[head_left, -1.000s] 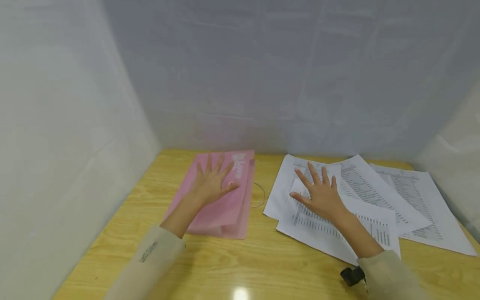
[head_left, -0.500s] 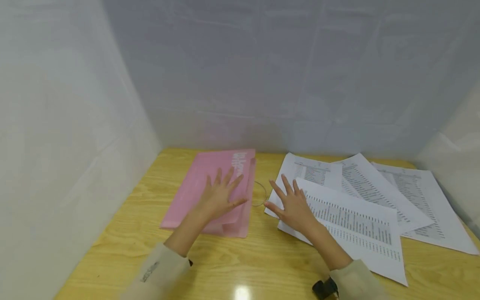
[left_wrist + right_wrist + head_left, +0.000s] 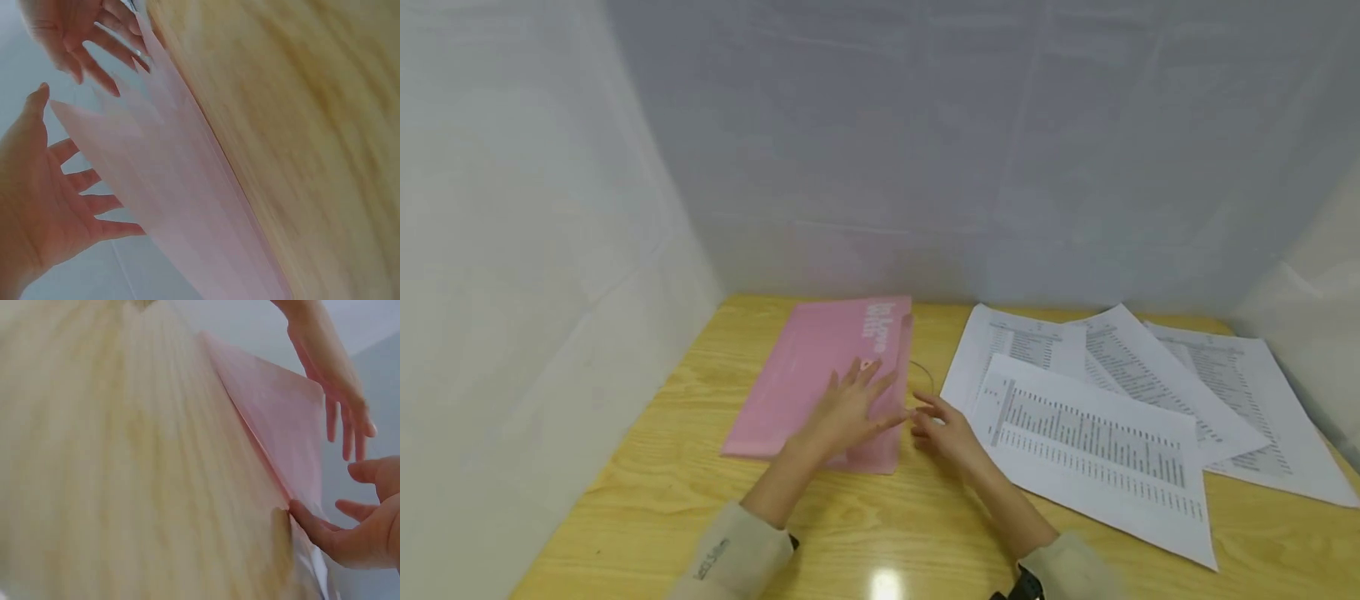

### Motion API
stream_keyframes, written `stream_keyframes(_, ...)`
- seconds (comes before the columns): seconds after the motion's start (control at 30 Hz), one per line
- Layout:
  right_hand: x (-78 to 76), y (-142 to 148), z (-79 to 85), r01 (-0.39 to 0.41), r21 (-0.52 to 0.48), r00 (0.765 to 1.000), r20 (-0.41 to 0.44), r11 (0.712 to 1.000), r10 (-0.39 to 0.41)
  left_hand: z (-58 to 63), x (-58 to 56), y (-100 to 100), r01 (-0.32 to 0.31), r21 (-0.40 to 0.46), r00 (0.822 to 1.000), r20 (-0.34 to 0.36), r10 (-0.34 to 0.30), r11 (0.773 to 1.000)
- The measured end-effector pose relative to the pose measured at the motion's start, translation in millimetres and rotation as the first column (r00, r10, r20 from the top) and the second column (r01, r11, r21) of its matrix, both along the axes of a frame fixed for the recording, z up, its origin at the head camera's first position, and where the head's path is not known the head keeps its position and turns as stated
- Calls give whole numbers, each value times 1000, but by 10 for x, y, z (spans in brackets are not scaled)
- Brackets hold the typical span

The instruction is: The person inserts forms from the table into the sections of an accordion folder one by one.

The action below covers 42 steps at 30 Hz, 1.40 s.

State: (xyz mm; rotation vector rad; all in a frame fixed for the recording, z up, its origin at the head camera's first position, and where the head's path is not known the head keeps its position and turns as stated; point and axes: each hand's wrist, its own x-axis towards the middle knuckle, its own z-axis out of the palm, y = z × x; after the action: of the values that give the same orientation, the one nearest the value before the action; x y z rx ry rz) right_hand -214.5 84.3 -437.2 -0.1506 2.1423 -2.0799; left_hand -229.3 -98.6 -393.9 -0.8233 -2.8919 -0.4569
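A pink translucent file folder (image 3: 797, 375) with white lettering lies on the wooden table. Over its lower right part spreads my left hand (image 3: 842, 417), fingers straight and apart, palm toward the cover. My right hand (image 3: 951, 437) is at the folder's right edge with fingers loosely bent, close to the left thumb. In the right wrist view, one fingertip of the right hand (image 3: 356, 534) is right at the edge of the pink folder (image 3: 269, 412). The left wrist view has the left hand (image 3: 56, 200) beside the folder's lifted-looking corner. Neither hand grips anything.
Several printed paper sheets (image 3: 1097, 442) overlap on the right side of the wooden table (image 3: 647, 483). A thin cord loop (image 3: 925, 373) lies between folder and papers, partly hidden by the right hand. White sheeting (image 3: 925, 167) encloses the back and sides.
My right hand has moved left from over the papers to the folder's right edge, its fingers bending. My left hand has drifted slightly right and nearer me over the folder.
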Motion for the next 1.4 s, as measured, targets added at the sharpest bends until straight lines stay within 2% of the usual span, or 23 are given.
stream_keyframes(0.1, 18, -53, -70, 3, -106, 998, 64, 994, 4, -16, 3, -2, 16, 31, 1000, 21, -17, 999)
stream_keyframes(0.2, 26, -87, -119, 5, -174, 996, 90, 985, 11, -26, -7, -16, 21, 61, 998, 51, -25, 998)
stream_keyframes(0.4, 28, -131, -163, 10, -220, 996, 84, 975, 8, -44, -24, -62, 21, 114, 994, 105, -33, 993)
stream_keyframes(0.67, 18, -157, -181, 14, -136, 998, 63, 991, -5, -39, -43, -41, 6, 123, 989, 146, -24, 992)
stream_keyframes(0.9, 21, -215, -199, 39, -113, 998, 51, 993, -34, 6, -36, -85, -8, 197, 986, 168, -26, 980)
stream_keyframes(1.2, 45, -324, -221, 148, -33, 989, 3, 988, -148, 47, -72, -177, -2, 355, 972, 221, -82, 935)
stream_keyframes(1.4, 46, -318, -203, 180, -15, 984, 5, 984, -179, 137, -113, -232, 18, 406, 970, 216, -115, 914)
